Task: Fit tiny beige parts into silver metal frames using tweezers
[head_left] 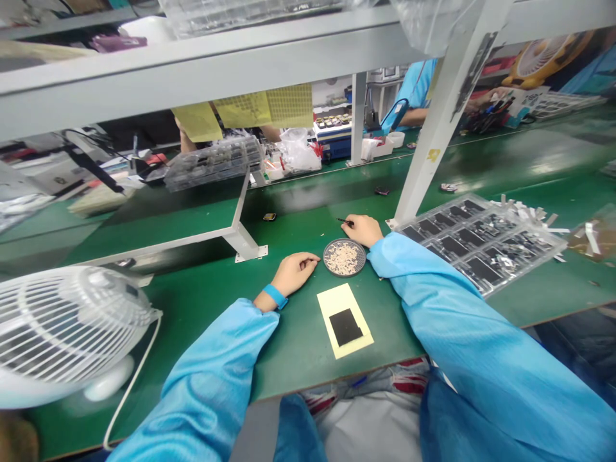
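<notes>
Since I only have the head camera to go on, I read the right hand [362, 230] as pinching slim dark tweezers [344, 221], while the left hand [294, 273] lies loosely curled and seemingly empty on the green bench [206, 327], just beside a round mesh dish [326, 255]. Its pale pieces [342, 258] look light and fragile, best lifted singly with the tweezer tips, though their exact form is too small to tell. Farther out lie a yellow card [332, 305] bearing a black pad [345, 327] and a clear tray [527, 271] of dark parts [481, 247].

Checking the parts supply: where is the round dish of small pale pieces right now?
In the head view, the round dish sits on the green bench between the left hand and right hand, just above the yellow card.
</notes>
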A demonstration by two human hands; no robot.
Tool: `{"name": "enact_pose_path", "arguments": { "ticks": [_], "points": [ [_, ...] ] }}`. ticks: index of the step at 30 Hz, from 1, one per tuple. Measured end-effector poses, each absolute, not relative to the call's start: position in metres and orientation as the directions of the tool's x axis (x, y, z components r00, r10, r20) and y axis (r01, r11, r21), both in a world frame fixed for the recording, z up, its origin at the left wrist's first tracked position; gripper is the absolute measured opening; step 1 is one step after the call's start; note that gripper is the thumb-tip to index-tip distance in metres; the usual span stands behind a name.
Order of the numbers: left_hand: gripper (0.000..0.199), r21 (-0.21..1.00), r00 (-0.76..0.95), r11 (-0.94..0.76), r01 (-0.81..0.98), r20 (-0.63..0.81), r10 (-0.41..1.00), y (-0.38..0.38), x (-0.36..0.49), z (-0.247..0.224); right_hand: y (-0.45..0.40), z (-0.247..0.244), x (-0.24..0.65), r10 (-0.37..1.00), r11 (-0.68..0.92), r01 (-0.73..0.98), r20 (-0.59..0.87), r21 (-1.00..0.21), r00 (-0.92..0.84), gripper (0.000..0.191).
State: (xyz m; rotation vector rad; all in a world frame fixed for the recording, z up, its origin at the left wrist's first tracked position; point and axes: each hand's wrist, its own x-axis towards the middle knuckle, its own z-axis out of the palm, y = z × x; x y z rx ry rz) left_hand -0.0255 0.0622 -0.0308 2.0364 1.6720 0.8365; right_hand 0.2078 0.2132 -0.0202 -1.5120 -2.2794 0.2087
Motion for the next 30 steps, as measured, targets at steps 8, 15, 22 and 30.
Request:
{"name": "enact_pose_path", "arguments": {
  "ticks": [8,15,22,30],
  "points": [
    [0.024,0.624,0.120,-0.227,0.748,0.209,0.971,0.0621,-0.0253,-0.0305,0.2134,-0.0207,0.2081,0.911,0.402,0.851,0.240,-0.337,-0.336,0.029],
    [0.024,0.624,0.116,-0.224,0.749,0.209,0.971,0.0627,-0.0258,-0.0323,0.2136,-0.0204,0.2078,0.914,0.398,0.851,0.231,-0.343,-0.335,0.029],
    [0.024,0.625,0.124,-0.233,0.745,0.215,0.969,0.0625,-0.0261,-0.0324,0.2133,-0.0202,0.2085,0.912,0.403,0.849,0.233,-0.342,-0.339,0.030],
    [0.024,0.629,0.117,-0.226,0.744,0.210,0.971,0.0625,-0.0257,-0.0317,0.2132,-0.0205,0.2083,0.911,0.404,0.847,0.236,-0.344,-0.339,0.030]
  ]
}}
